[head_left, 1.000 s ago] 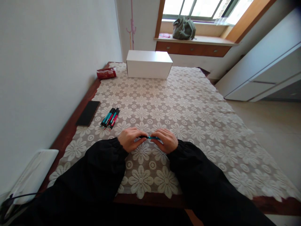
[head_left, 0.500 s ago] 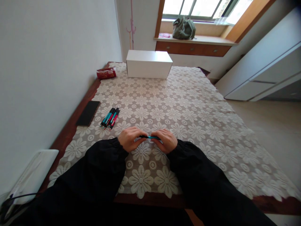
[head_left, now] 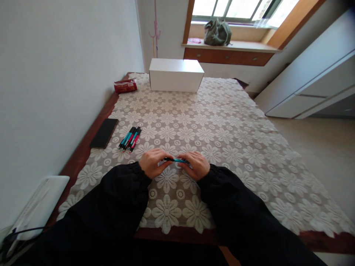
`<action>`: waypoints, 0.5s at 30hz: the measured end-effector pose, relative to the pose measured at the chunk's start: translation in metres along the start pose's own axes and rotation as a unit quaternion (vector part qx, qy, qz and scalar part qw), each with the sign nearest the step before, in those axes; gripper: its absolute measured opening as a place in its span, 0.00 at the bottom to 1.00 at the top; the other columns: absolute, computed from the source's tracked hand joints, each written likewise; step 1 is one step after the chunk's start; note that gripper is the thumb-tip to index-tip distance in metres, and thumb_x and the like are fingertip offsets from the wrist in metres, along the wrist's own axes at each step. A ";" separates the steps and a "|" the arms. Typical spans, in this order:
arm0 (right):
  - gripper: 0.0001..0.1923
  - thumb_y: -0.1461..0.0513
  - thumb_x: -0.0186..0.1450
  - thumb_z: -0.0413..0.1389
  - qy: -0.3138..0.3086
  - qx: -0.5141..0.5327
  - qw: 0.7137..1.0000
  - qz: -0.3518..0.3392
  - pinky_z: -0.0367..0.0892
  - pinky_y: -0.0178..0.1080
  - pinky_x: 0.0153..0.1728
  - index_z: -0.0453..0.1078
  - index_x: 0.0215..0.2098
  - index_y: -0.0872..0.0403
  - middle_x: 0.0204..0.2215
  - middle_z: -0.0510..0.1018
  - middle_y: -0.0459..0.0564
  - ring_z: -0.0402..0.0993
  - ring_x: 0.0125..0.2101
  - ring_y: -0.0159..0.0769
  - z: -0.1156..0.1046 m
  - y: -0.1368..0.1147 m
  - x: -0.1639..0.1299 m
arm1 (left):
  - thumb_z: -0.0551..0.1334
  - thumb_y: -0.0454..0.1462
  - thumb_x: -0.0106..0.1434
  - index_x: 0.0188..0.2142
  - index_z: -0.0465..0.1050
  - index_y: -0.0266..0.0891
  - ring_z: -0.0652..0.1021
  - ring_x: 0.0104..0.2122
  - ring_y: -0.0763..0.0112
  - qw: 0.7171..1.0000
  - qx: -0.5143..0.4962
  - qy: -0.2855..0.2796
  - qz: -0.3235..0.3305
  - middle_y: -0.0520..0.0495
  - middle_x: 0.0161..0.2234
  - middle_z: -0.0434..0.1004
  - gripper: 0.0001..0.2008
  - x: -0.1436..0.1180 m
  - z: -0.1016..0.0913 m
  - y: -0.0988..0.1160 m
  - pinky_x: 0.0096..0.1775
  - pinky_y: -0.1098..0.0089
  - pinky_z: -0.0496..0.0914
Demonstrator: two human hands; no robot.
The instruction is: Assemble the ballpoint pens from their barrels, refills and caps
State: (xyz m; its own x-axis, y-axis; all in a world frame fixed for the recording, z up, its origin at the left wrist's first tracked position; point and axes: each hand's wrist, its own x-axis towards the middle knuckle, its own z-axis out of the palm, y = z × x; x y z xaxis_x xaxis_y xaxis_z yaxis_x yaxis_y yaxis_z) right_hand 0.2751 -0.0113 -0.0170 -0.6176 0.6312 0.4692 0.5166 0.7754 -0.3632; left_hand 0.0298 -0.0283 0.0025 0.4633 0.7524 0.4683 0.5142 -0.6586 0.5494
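Ok so the held pen (head_left: 178, 160) was part black, part bright teal, and the pen bunch (head_left: 130, 139) mixed teal and pinkish red with black ends. Tablecloth (head_left: 219, 107) was greyish taupe, covered in cream flowers plus little rings. Table edge (head_left: 177, 234) was dark reddish brown, box (head_left: 175, 80) plain white, packet (head_left: 125, 87) deep red, sleeves (head_left: 233, 203) solid black, bag (head_left: 217, 34) kinda grey-green.

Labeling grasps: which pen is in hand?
The teal-and-black pen, held between left hand and right hand; the other pens lie bunched on the tablecloth.
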 end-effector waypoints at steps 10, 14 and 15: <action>0.13 0.53 0.74 0.51 0.003 0.003 1.000 0.021 0.63 0.40 0.37 0.72 0.44 0.52 0.32 0.81 0.50 0.75 0.32 0.37 -0.001 -0.002 0.000 | 0.65 0.41 0.68 0.42 0.78 0.42 0.80 0.33 0.69 1.000 -0.009 0.014 -0.011 0.49 0.35 0.84 0.07 -0.001 0.001 -0.002 0.39 0.67 0.74; 0.15 0.54 0.76 0.48 0.010 -0.011 1.000 0.014 0.62 0.40 0.36 0.71 0.39 0.52 0.29 0.79 0.49 0.74 0.30 0.36 -0.001 -0.002 0.001 | 0.66 0.40 0.67 0.41 0.79 0.42 0.80 0.33 0.69 0.999 -0.017 0.022 -0.016 0.50 0.35 0.84 0.06 -0.002 0.002 -0.004 0.38 0.68 0.74; 0.15 0.55 0.76 0.47 0.010 -0.014 1.000 0.011 0.62 0.40 0.36 0.72 0.39 0.52 0.29 0.79 0.49 0.74 0.30 0.36 -0.001 -0.002 0.001 | 0.66 0.40 0.67 0.41 0.79 0.42 0.80 0.33 0.69 0.999 -0.019 0.022 -0.017 0.50 0.35 0.84 0.05 -0.002 0.002 -0.004 0.38 0.68 0.74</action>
State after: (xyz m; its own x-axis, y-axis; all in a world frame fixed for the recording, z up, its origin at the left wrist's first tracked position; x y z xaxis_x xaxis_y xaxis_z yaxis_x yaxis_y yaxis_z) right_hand 0.2739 -0.0125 -0.0154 -0.5938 0.6478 0.4772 0.5463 0.7600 -0.3521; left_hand 0.0283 -0.0273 -0.0014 0.4129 0.7745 0.4792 0.5006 -0.6326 0.5910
